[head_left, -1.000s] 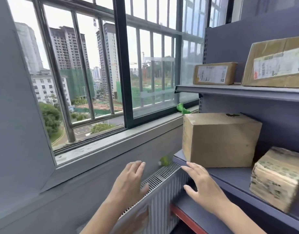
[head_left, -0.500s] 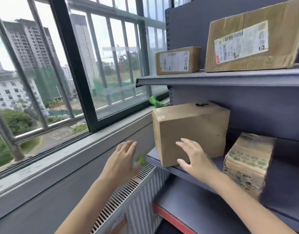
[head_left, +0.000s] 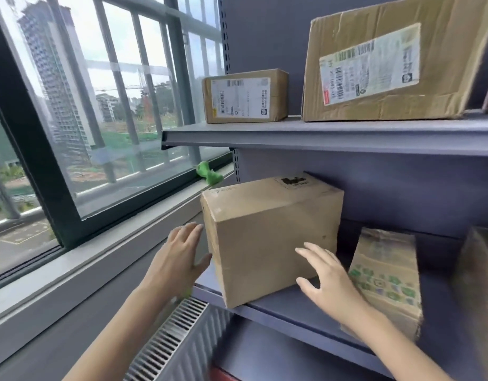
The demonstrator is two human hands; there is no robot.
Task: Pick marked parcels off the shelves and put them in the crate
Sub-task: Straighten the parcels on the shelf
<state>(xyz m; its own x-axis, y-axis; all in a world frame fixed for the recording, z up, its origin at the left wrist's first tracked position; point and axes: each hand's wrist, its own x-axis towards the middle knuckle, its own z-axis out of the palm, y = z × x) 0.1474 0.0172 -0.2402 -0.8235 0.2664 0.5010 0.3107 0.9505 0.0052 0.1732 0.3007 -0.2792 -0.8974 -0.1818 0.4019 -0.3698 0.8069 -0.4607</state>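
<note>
Window: big dark-framed barred window (head_left: 80, 111) fills 9 to 11 o'clock, towers and trees outside
Shelving: grey-blue metal shelf unit (head_left: 333, 136) from 12 to 5 o'clock, two boards in view
Top board: large creased brown cardboard box with white barcode label (head_left: 396, 61) at 1 o'clock; small flat brown box with white label (head_left: 245, 96) at 12 o'clock, near it but apart
Lower board: plain brown cardboard parcel with small black mark on top (head_left: 270, 237) at centre, overhanging front edge; brown parcel wrapped in green-printed tape (head_left: 385, 281) at 4 o'clock, just beside it
Radiator: white slatted radiator top (head_left: 168, 342) at 6 o'clock
Sill: small green object (head_left: 208, 173) on window ledge, blurred
Left hand (head_left: 179, 257): fingers straight, together, just beside parcel's left side; contact unclear
Right hand (head_left: 328, 276): fingers spread, over parcel's front lower right; contact unclear
</note>
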